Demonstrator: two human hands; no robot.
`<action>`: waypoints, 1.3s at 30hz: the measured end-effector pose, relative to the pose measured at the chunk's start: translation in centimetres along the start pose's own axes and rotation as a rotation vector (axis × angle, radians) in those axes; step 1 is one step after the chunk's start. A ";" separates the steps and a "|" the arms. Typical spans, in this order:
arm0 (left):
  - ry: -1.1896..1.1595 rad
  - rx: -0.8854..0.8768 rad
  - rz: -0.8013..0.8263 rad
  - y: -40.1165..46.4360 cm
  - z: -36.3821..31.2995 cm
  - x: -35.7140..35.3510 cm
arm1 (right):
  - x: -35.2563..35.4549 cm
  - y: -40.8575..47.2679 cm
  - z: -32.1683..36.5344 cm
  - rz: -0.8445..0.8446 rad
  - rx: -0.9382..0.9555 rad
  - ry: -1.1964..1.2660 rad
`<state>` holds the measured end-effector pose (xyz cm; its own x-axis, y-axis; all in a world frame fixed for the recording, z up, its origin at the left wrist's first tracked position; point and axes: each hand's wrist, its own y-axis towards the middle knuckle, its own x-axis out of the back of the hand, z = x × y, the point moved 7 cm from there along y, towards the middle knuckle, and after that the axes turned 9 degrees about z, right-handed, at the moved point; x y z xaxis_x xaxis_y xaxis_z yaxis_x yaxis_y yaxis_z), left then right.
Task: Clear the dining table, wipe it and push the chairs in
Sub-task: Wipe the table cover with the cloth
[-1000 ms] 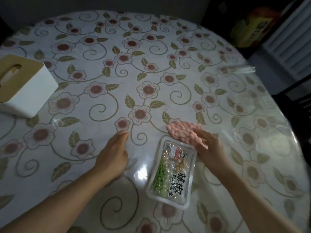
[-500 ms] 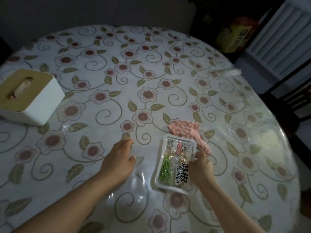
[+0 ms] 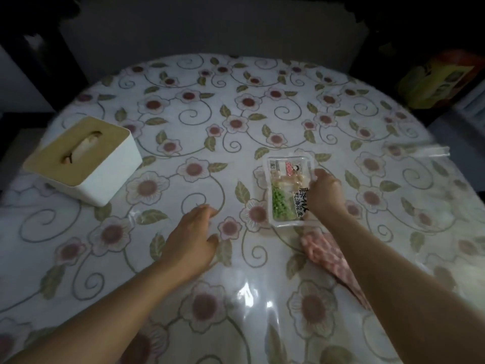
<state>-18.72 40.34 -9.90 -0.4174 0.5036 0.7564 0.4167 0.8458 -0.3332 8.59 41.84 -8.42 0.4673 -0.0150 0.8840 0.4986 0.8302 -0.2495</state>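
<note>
Since half a second ago the snack tray [image 3: 286, 191] has travelled away from the person, from just short of the pink cloth [image 3: 328, 254] to just beyond it, carried along in the right hand [image 3: 325, 194].

Taking that tray as the landmark: nearest the person, the pink patterned cloth lies flat on the table [image 3: 236, 114] just on the near side of the tray, and the right forearm crosses over it, hiding part of it. The left hand [image 3: 193, 241] sits near and to the left of the tray, apart from it, fingers loose and grasping nothing, its fingertips resting on the glossy floral cover. At the tray itself, the right hand curls around its right edge and holds it; green pieces and pale pieces show through the clear film. Whether the tray rests on the table or is slightly raised cannot be told.

Well to the left of the tray and a little farther off stands a white tissue box [image 3: 84, 160] with a tan lid. Far beyond and to the right of the tray, off the table edge, sits a yellow and red package [image 3: 435, 80] in shadow.
</note>
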 end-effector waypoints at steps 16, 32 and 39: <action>-0.028 0.100 -0.144 0.0 4.0 5.8 | -3.6 -1.7 9.3 -0.006 0.327 -0.084; 0.480 0.278 -0.279 0.4 15.3 16.0 | -10.5 -9.0 23.1 0.159 0.497 -0.045; 0.570 0.244 -0.296 1.3 16.3 16.4 | -10.0 -9.3 22.6 0.136 0.448 -0.023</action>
<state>-38.21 52.55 -7.08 0.0321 0.1305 0.9909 0.1293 0.9826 -0.1335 -17.19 46.89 -5.97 0.4880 0.1191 0.8647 0.0671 0.9826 -0.1733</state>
